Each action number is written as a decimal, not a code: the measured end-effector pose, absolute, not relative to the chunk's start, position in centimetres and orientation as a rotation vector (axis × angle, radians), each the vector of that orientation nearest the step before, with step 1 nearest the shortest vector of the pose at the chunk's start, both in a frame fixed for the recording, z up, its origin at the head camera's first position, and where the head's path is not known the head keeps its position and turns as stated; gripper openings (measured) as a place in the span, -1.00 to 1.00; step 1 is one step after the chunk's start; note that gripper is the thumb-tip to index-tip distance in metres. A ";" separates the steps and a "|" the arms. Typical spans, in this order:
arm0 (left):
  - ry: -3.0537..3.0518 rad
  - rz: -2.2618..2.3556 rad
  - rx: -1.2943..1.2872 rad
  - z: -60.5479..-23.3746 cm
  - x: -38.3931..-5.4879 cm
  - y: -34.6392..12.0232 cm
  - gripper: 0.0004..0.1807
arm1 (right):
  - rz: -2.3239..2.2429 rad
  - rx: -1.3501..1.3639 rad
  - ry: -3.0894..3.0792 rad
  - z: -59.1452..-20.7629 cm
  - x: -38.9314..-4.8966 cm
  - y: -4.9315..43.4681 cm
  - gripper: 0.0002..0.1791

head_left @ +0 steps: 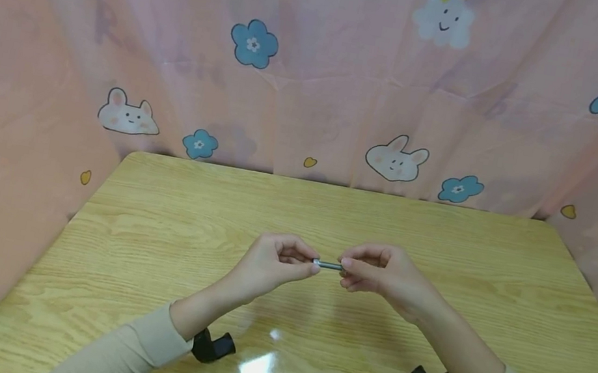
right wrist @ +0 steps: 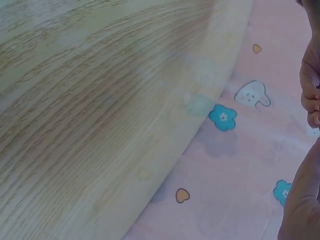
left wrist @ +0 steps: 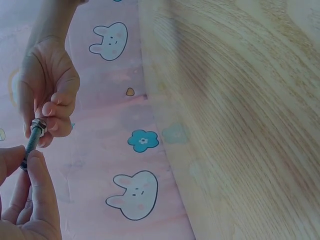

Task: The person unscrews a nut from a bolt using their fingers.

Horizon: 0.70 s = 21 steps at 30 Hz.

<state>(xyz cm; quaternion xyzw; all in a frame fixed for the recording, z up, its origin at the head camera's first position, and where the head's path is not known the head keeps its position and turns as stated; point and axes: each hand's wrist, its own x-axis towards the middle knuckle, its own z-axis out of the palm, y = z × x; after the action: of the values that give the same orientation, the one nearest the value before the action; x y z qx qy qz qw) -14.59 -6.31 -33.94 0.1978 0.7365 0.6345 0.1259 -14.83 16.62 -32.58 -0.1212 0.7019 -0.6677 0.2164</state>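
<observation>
A silvery threaded bolt [head_left: 329, 265] is held level above the table between both hands. At its left end, my left hand [head_left: 276, 265] pinches it between thumb and fingertips. My right hand [head_left: 387, 277] has thumb and fingers at the other end, around a metal hex nut [left wrist: 38, 125] on the bolt. The left wrist view shows the bare thread between the two grips; a dark piece at the lower end is mostly covered by the left fingertips. In the right wrist view both hands are cut off at the right edge, and the bolt cannot be made out.
The wood-grain table [head_left: 183, 207] lies under the hands. A pink printed curtain [head_left: 313, 103] hangs behind it and along both sides. Black wrist mounts [head_left: 213, 347] stick out by the sleeves. A bright reflection falls on the near tabletop.
</observation>
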 end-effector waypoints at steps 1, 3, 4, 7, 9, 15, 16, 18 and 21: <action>2.142 1.849 0.575 -34.0 -14.6 -6.3 -0.80 | -1.849 -0.345 1.952 -32.6 -14.8 16.6 -0.83; 2.135 1.849 0.574 -34.0 -14.6 -6.3 -0.80 | -1.848 -0.354 1.967 -32.7 -14.8 16.7 -0.87; 2.134 1.849 0.575 -34.0 -14.6 -6.3 -0.80 | -1.846 -0.355 1.979 -32.7 -14.8 16.7 -0.86; 2.137 1.850 0.573 -34.0 -14.7 -6.4 -0.81 | -1.836 -0.336 1.999 -32.6 -14.9 16.6 -0.77; 2.144 1.850 0.575 -34.0 -14.8 -6.4 -0.81 | -1.839 -0.320 1.987 -32.4 -15.0 16.6 -0.72; 2.132 1.851 0.596 -34.1 -14.8 -6.4 -0.79 | -1.825 -0.252 1.949 -32.1 -14.9 16.6 -0.76; 2.129 1.850 0.599 -34.2 -14.8 -6.3 -0.79 | -1.823 -0.260 1.957 -32.1 -14.9 16.7 -0.79; 2.127 1.851 0.604 -34.2 -14.8 -6.3 -0.79 | -1.824 -0.290 1.980 -32.2 -14.9 16.8 -0.77; 2.121 1.852 0.601 -34.1 -14.8 -6.3 -0.80 | -1.833 -0.314 2.001 -32.3 -14.9 16.9 -0.72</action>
<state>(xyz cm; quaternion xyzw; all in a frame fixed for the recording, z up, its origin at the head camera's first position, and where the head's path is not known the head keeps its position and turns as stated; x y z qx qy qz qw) -14.76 -6.33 -34.09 0.2069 0.7303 0.6378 0.1308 -14.86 16.94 -32.32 -0.1125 0.7171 -0.6570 0.2035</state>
